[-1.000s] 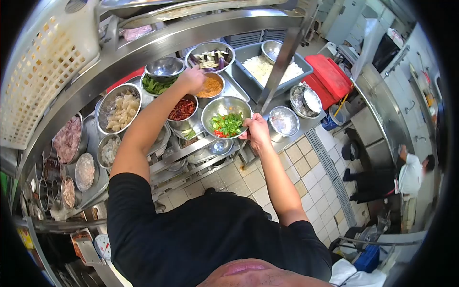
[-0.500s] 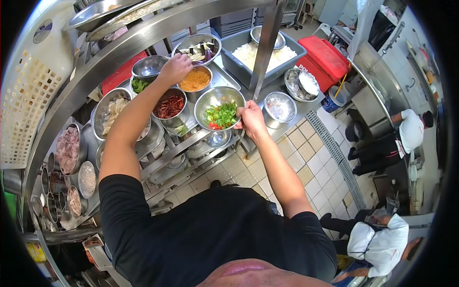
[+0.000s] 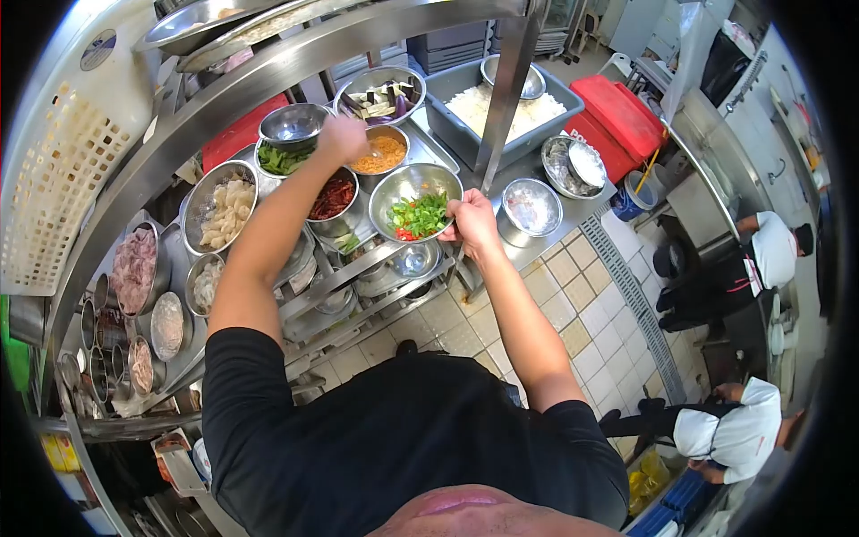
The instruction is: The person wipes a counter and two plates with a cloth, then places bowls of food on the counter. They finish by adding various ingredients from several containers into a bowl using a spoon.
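My right hand (image 3: 472, 219) grips the rim of a metal bowl (image 3: 379, 199) that contains chopped green pieces (image 3: 420, 213) with some red bits. My left hand (image 3: 343, 140) hovers by the left rim of a bowl of orange minced food (image 3: 383, 154); motion smears its fingers, and I cannot make out anything in them. Just left of that hand is a small metal bowl (image 3: 293, 123), above green leaves (image 3: 284, 159). Behind sits a bowl of cut eggplant (image 3: 383, 100). Dried red chillies (image 3: 333, 198) fill a container below my left wrist.
A grey tub (image 3: 557, 114) of white rice stands behind a steel post (image 3: 501, 112). More metal bowls (image 3: 531, 208) are on the counter at right. Raw meat (image 3: 136, 268) sits in a bowl at left. Two co-workers in white tops (image 3: 775, 254) are at the right.
My left hand has moved from the eggplant bowl's rim down toward the orange minced food. The bowl in my right hand stays nearly in place. The view has shifted slightly.
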`<state>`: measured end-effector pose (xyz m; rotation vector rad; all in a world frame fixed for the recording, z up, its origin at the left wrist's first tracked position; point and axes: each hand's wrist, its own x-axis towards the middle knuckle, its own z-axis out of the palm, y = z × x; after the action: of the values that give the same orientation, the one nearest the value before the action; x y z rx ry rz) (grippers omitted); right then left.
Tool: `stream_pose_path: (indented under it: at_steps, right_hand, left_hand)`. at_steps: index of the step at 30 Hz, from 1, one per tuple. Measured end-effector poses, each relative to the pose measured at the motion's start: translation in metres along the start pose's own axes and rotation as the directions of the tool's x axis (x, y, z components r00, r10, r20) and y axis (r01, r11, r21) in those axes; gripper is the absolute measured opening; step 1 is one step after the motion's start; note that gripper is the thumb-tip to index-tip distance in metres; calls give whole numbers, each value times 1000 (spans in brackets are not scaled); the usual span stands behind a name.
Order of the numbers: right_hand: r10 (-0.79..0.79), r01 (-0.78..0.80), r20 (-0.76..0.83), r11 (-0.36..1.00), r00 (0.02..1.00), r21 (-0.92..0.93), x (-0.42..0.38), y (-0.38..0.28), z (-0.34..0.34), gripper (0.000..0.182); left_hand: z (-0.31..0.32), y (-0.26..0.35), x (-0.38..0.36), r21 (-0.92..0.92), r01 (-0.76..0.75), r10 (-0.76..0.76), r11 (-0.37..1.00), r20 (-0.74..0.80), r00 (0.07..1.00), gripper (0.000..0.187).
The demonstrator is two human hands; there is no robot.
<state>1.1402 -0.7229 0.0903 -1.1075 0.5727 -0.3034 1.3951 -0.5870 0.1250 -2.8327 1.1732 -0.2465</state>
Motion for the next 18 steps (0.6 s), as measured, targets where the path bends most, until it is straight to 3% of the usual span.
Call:
stream_pose_path:
  at_steps: [2, 6, 12, 16, 18]
  right_hand:
    - [4, -4, -20, 1000, 1000, -11, 1, 0, 2, 18]
    - [0, 0, -24, 1000, 1000, -21, 2, -2, 2, 18]
    - [2, -3, -30, 999, 1000, -33, 7, 0, 0, 18]
    - [-7, 7, -28, 1000, 1000, -12, 4, 3, 0, 17]
    - [-3, 2, -37, 999, 999, -33, 2, 3, 1, 17]
  left_hand:
    - [20, 10, 1, -189, 63, -42, 980, 115, 993, 24]
    - [33, -16, 18, -289, 42, 13, 957, 186, 982, 26]
    - [-35, -25, -12, -582, -180, 227, 793, 8, 974, 20]
    - [-17, -19, -13, -239, -48, 27, 970, -91, 995, 20]
    - [7, -8, -13, -243, -49, 28, 969, -89, 996, 21]
